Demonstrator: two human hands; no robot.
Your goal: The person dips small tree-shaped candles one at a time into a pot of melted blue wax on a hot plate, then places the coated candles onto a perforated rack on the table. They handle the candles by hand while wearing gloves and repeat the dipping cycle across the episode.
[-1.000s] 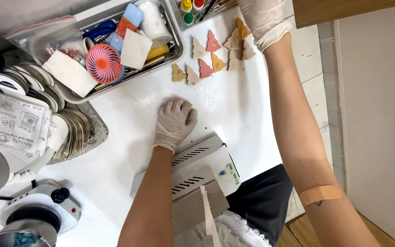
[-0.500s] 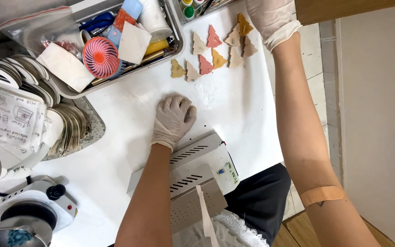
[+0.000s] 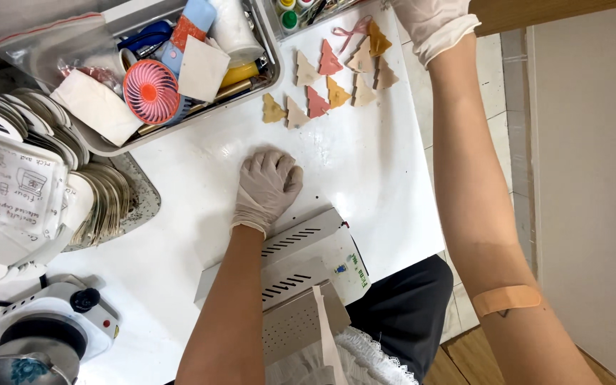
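While the left hand (image 3: 269,187) rests gloved on the white desk (image 3: 365,171), its fingers (image 3: 274,162) curled loosely together and holding nothing, the tree-shaped pieces (image 3: 326,82) lie just beyond its fingertips, spread in two rows running left to right. The right hand (image 3: 433,21) reaches past their far end, fingers cut off from view, so their state cannot be told.

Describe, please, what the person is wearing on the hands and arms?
Both hands wear thin, pale disposable gloves that end at the wrist: the left hand and the right hand, which is partly cut off by the frame's top edge. The forearms are bare, without sleeves. A tan adhesive bandage sits on the right arm.
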